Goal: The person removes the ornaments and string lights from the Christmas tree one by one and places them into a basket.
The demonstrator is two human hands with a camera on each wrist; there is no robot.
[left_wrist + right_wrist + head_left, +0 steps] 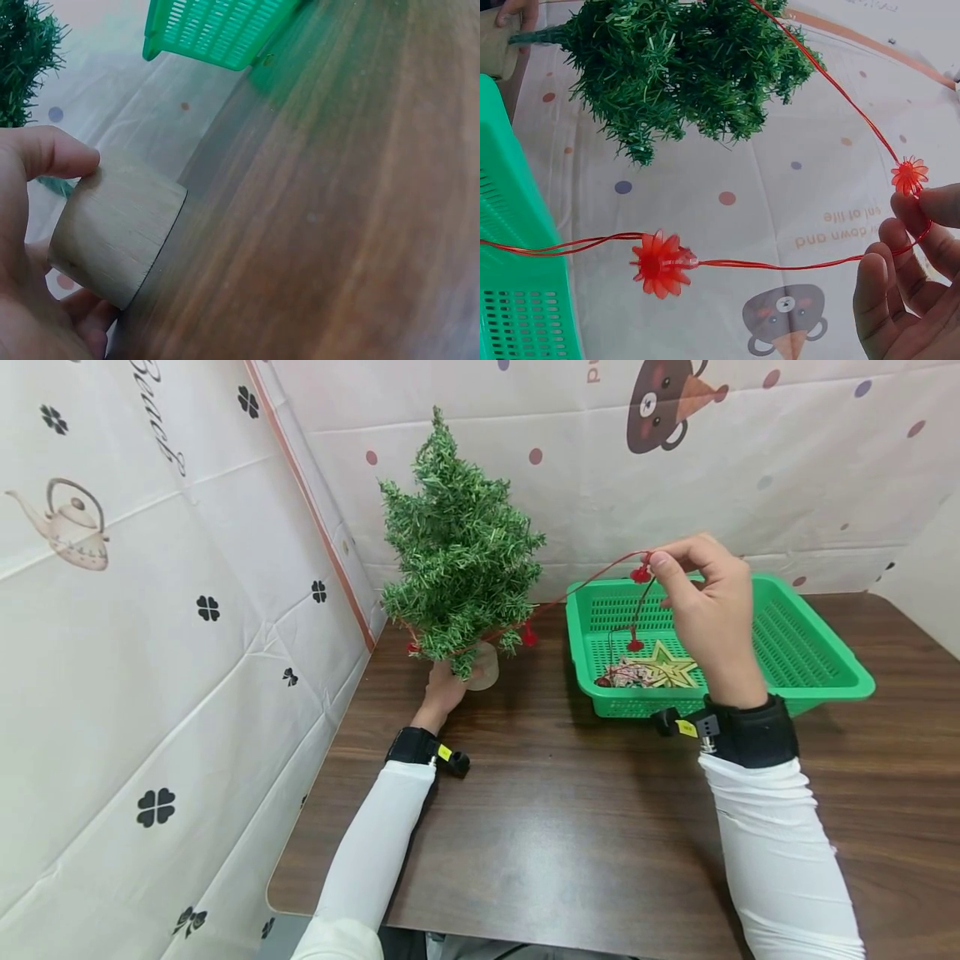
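Observation:
A small green artificial Christmas tree (pixel 461 539) stands upright at the back left of the table. Its round wooden base (pixel 120 225) is gripped by my left hand (pixel 444 687), thumb on the top edge and fingers around the side. My right hand (pixel 708 606), raised over the green basket, pinches a red string of lights (pixel 825 71) at one of its flower-shaped bulbs (pixel 910 177). From there one stretch of wire runs left to the tree's lower branches, where a red bulb (pixel 528 634) hangs. Another stretch, with a red flower bulb (pixel 660 264), drops into the basket.
The green plastic basket (pixel 832 681) sits at the back right of the brown wooden table (pixel 555 827). Inside it lie a gold star (pixel 663 667) and a small pinkish-white bundle (pixel 628 674). A patterned sheet (pixel 225 693) covers the walls behind and at left.

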